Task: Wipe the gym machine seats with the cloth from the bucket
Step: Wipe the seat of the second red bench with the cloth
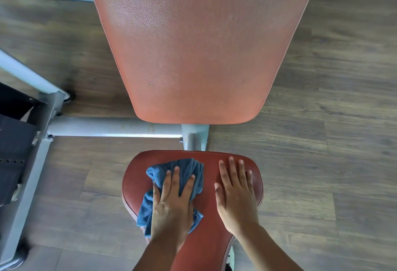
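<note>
A dark red padded seat [209, 187] sits low in the head view, with a larger orange-red back pad [193, 51] beyond it. A crumpled blue cloth [189, 170] lies on the seat's left half. My left hand [171, 204] presses flat on the cloth, fingers spread over it. My right hand [236, 193] rests palm down on the bare right half of the seat, fingers apart, holding nothing. No bucket is in view.
A grey metal frame bar [116, 129] runs from the seat post leftward to an upright grey frame [32, 163]. Black weight plates [12, 157] stand at the left edge. Wood-pattern floor [322, 142] surrounds the bench.
</note>
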The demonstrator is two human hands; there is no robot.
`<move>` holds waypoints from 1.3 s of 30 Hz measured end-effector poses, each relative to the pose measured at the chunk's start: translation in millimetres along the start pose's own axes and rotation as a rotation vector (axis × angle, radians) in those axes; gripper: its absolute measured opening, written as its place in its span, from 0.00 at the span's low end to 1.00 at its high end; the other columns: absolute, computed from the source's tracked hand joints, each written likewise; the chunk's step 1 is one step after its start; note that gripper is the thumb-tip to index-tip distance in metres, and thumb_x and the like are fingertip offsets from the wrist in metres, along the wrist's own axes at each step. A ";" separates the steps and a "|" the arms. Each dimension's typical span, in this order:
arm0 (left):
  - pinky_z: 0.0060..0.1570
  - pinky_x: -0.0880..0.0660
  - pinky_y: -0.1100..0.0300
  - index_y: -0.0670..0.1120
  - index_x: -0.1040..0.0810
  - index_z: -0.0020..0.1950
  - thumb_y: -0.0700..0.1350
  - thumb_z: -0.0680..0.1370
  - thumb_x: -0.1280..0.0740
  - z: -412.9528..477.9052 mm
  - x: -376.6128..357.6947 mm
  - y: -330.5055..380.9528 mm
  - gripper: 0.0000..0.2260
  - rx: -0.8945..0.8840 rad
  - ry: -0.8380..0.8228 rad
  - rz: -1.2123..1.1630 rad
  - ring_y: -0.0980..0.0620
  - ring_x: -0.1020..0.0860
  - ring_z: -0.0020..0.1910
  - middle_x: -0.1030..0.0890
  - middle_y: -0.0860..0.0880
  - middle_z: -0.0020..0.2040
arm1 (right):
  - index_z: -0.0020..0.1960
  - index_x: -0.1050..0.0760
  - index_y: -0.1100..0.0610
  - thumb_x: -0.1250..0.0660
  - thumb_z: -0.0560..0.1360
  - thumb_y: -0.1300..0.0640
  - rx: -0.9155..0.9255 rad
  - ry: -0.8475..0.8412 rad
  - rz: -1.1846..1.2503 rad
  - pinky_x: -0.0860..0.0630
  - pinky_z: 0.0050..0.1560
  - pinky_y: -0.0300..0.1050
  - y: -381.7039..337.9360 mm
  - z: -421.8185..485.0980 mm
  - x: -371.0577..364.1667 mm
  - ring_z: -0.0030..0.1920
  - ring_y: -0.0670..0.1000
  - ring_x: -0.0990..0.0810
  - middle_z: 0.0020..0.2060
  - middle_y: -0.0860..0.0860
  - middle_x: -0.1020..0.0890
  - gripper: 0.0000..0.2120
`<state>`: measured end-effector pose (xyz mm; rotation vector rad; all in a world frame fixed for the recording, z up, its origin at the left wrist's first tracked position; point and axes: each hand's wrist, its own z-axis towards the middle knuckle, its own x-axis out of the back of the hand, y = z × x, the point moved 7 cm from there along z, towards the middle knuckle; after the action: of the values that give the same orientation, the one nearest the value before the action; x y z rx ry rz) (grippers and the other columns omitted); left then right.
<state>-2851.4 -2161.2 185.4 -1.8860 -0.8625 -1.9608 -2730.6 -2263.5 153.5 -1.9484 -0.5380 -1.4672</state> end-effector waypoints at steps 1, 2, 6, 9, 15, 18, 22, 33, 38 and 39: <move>0.58 0.30 0.36 0.48 0.24 0.65 0.47 0.73 0.44 -2.2 0.5 -2.4 0.22 -0.007 0.001 -0.014 0.41 0.35 0.68 0.28 0.40 0.68 | 0.76 0.41 0.53 0.52 0.79 0.47 0.000 -0.003 -0.003 0.53 0.72 0.53 0.5 0.0 0.1 0.76 0.55 0.47 0.75 0.53 0.41 0.26; 0.57 0.30 0.36 0.49 0.24 0.65 0.47 0.73 0.44 -3.0 1.5 -5.7 0.22 0.000 0.006 -0.027 0.42 0.35 0.68 0.28 0.40 0.68 | 0.76 0.41 0.53 0.52 0.79 0.47 0.001 -0.004 -0.006 0.53 0.72 0.53 0.9 0.0 0.7 0.76 0.55 0.47 0.75 0.53 0.41 0.26; 0.54 0.28 0.33 0.49 0.23 0.64 0.48 0.74 0.44 10.5 1.0 -18.0 0.21 0.122 -0.046 -0.051 0.41 0.32 0.67 0.28 0.41 0.68 | 0.76 0.42 0.53 0.51 0.79 0.47 0.015 -0.002 -0.007 0.53 0.72 0.52 1.7 0.1 1.3 0.76 0.54 0.48 0.75 0.53 0.41 0.26; 0.57 0.32 0.30 0.51 0.24 0.65 0.54 0.76 0.44 14.3 -1.2 -15.7 0.20 0.169 -0.124 -0.039 0.42 0.32 0.68 0.29 0.42 0.69 | 0.76 0.42 0.52 0.51 0.79 0.47 0.011 0.004 0.001 0.53 0.73 0.53 1.1 -0.2 -0.2 0.76 0.55 0.48 0.75 0.53 0.42 0.26; 0.64 0.43 0.31 0.59 0.29 0.68 0.64 0.77 0.49 14.0 18.0 -12.7 0.23 0.353 -0.011 -0.070 0.43 0.40 0.74 0.36 0.47 0.74 | 0.76 0.42 0.52 0.51 0.79 0.48 0.006 0.007 0.005 0.54 0.73 0.53 0.4 0.0 0.4 0.75 0.55 0.47 0.75 0.53 0.41 0.26; 0.61 0.37 0.31 0.55 0.34 0.73 0.61 0.77 0.48 26.7 8.2 -17.8 0.26 0.534 -0.036 -0.029 0.37 0.40 0.73 0.34 0.42 0.73 | 0.76 0.42 0.52 0.51 0.79 0.48 0.008 0.004 0.003 0.54 0.73 0.53 1.3 0.1 -0.7 0.76 0.55 0.47 0.75 0.53 0.41 0.26; 0.59 0.32 0.35 0.49 0.31 0.72 0.61 0.74 0.45 30.8 -9.1 -11.3 0.29 0.490 -0.134 0.026 0.33 0.40 0.71 0.32 0.36 0.70 | 0.76 0.41 0.53 0.51 0.79 0.48 0.011 0.008 0.008 0.54 0.73 0.53 0.3 -0.2 0.3 0.75 0.55 0.46 0.75 0.53 0.41 0.26; 0.59 0.29 0.38 0.55 0.30 0.70 0.60 0.80 0.51 27.7 0.1 -66.7 0.22 -0.122 -0.135 0.007 0.39 0.40 0.73 0.31 0.45 0.71 | 0.76 0.44 0.51 0.52 0.79 0.47 0.011 -0.012 0.019 0.53 0.72 0.53 1.8 -0.9 -0.5 0.76 0.53 0.50 0.76 0.52 0.43 0.26; 0.63 0.34 0.39 0.57 0.31 0.70 0.59 0.77 0.47 38.2 -0.1 -19.6 0.22 0.025 -0.116 -0.015 0.40 0.40 0.73 0.32 0.45 0.72 | 0.76 0.42 0.52 0.52 0.79 0.48 0.001 0.006 0.017 0.52 0.72 0.54 0.4 -1.4 -0.1 0.76 0.54 0.48 0.76 0.52 0.42 0.26; 0.64 0.34 0.40 0.57 0.32 0.71 0.59 0.78 0.46 30.5 -2.1 -10.2 0.22 -0.045 -0.120 -0.023 0.41 0.41 0.74 0.33 0.46 0.73 | 0.76 0.42 0.52 0.52 0.79 0.47 0.004 0.006 0.014 0.52 0.72 0.54 0.5 -0.9 0.2 0.76 0.54 0.48 0.76 0.52 0.42 0.26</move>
<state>-2832.6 -2135.6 180.2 -2.0460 -0.8838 -1.9117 -2730.9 -2264.5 153.8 -1.9406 -0.5228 -1.4619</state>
